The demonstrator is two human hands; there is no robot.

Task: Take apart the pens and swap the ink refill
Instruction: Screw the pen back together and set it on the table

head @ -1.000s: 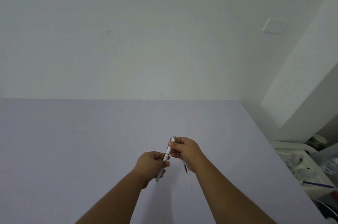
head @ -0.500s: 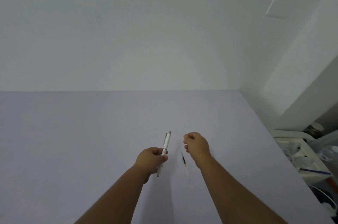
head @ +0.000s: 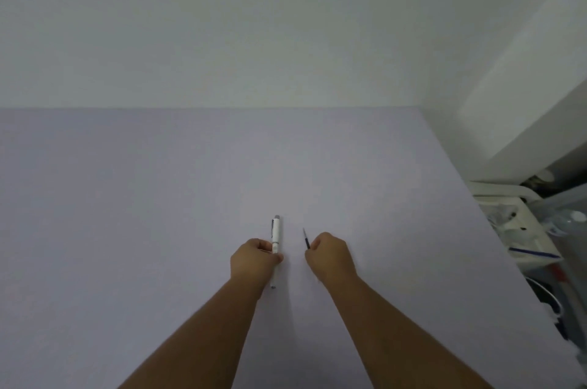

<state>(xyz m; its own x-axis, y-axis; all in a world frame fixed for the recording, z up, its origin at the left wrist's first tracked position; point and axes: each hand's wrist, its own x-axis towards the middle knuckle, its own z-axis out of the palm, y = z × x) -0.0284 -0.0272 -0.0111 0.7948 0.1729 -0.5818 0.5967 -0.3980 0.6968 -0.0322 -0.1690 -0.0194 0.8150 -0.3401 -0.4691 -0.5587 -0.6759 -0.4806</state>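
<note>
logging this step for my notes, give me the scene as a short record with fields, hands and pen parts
left hand: closed around white pen, clip end pointing away from the person
right hand: pinching thin ink refill, tip pointing away
pen and refill: apart, not touching
surface: pale lilac table
right of table: white tray of clutter

I saw a white pen (head: pixel 276 234) with a grey end cap and a dark clip, plain and unpatterned. The refill (head: pixel 306 239) showed dark blue, almost black. The table (head: pixel 158 198) was a flat pale lavender, the wall (head: pixel 222 23) off-white. A white bin (head: pixel 521 229) at the right edge carried one blue streak.
</note>
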